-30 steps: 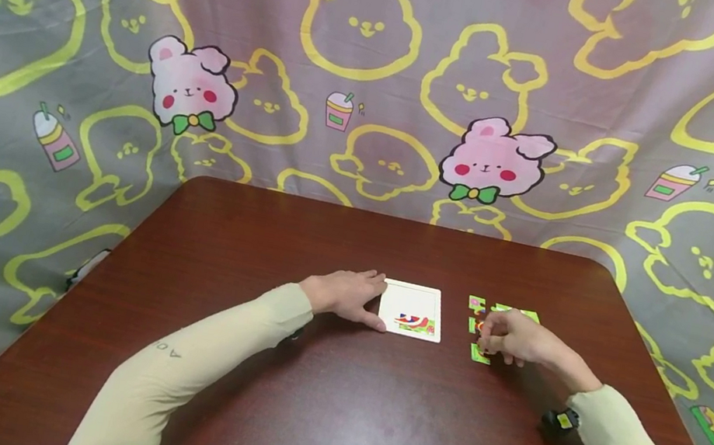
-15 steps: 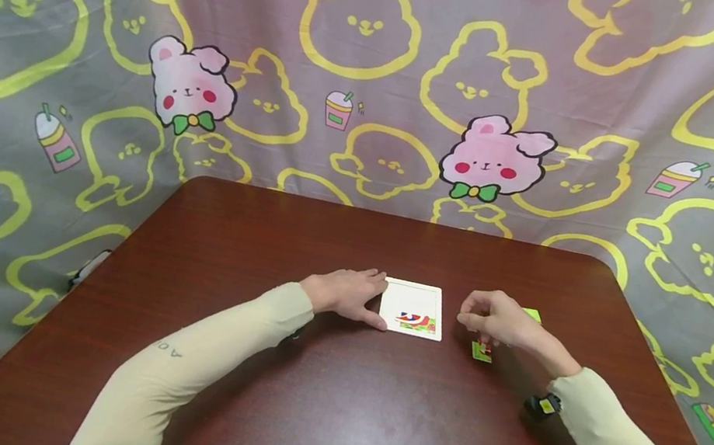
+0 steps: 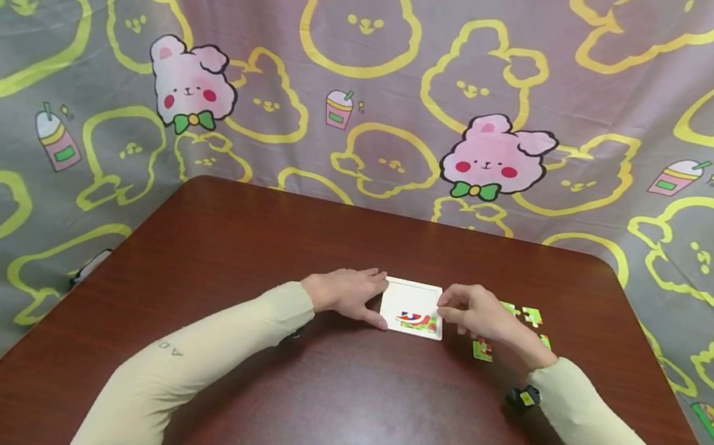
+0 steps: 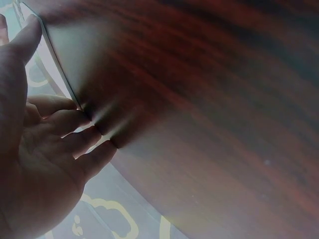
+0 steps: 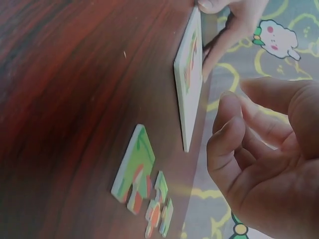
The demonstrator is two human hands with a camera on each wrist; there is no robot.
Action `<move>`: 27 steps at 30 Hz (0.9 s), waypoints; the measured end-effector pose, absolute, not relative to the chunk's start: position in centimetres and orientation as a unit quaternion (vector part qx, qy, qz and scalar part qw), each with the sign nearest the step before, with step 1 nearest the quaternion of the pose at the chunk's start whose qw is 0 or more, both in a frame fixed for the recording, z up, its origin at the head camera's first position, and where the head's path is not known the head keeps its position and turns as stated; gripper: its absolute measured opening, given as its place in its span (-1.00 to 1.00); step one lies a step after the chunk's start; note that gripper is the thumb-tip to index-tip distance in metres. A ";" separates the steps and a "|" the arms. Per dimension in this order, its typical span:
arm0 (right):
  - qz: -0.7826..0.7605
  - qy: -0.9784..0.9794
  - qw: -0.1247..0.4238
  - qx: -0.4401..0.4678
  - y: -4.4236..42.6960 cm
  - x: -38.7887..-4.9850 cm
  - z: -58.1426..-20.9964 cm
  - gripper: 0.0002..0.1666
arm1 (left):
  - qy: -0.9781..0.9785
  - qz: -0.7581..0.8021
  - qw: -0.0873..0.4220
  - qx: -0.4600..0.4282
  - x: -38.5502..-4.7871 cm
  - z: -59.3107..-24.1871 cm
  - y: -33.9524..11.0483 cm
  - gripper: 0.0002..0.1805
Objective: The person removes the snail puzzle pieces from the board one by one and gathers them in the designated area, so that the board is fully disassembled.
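Observation:
My left hand (image 3: 348, 296) lies at the left side of a white puzzle tray (image 3: 411, 297), its thumb and fingers touching the edge. In the left wrist view, its fingertips (image 4: 112, 144) rest on the table. A joined, colourful patch of puzzle (image 3: 417, 321) sits in the tray's lower right part. My right hand (image 3: 473, 310) is at the tray's right edge with its fingers bent. The right wrist view shows its thumb and fingertips close together; whether anything is between them is hidden. A green and red puzzle piece (image 5: 134, 169) lies on the table below that hand.
Several more loose puzzle pieces (image 3: 531, 316) lie to the right of the tray, some partly behind the right hand and forearm. The brown table (image 3: 326, 406) meets a patterned curtain (image 3: 380, 85) at the back and both sides.
My right hand has moved left from above the loose pieces to the tray's right edge, uncovering pieces at the right. The left hand has stayed at the tray.

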State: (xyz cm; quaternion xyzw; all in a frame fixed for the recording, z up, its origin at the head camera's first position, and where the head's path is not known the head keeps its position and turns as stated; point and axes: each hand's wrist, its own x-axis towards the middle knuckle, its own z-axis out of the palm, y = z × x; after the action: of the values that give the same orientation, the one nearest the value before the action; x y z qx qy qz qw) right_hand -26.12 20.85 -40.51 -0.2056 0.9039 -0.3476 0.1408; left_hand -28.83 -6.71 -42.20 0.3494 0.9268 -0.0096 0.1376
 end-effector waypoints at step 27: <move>-0.273 0.906 0.152 -0.286 17.5 -26.8 -41.7 -0.87 | 0.926 0.002 0.132 0.353 -28.8 -42.2 -6.9 0.01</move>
State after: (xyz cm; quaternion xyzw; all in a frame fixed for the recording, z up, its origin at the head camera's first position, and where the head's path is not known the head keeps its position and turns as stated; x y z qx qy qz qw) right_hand -26.83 17.46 -41.70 -0.2857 0.9059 -0.2731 0.1520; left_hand -28.80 -6.87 -42.16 0.3527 0.9264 0.0018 0.1319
